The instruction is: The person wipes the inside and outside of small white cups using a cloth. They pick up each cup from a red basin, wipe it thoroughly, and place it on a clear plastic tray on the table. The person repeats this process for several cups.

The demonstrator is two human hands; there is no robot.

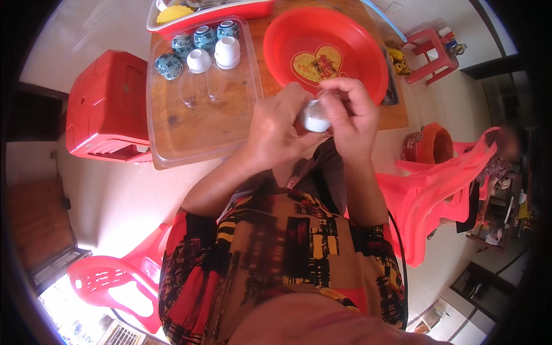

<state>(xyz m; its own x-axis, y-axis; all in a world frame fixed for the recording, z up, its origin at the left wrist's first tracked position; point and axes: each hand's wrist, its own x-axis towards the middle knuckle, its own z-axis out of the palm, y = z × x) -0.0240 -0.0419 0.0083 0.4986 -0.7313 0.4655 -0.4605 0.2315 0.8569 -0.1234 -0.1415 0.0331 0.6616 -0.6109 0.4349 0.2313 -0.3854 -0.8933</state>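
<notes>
My left hand (pixel 276 118) grips a small, shiny white cup (pixel 317 118) from the side, just in front of a red plastic basin (pixel 276 47). My right hand (pixel 351 112) holds its other side, thumb against it and index finger bent over the far rim. The fingers hide much of this cup. To the left, a clear plastic tray (pixel 202 156) lies on a wooden table (pixel 269 82). Several blue-green patterned cups (pixel 205 38) stand upside down on the tray, beside white cups (pixel 199 61), some of them stacked.
A red-and-white tray (pixel 254 9) with a yellow item (pixel 174 14) sits at the table's far edge. Red plastic stools (pixel 108 103) stand left. A red chair (pixel 431 189), a bucket (pixel 424 144) and a small stool (pixel 435 56) are right. Another person (pixel 496 151) is partly visible at far right.
</notes>
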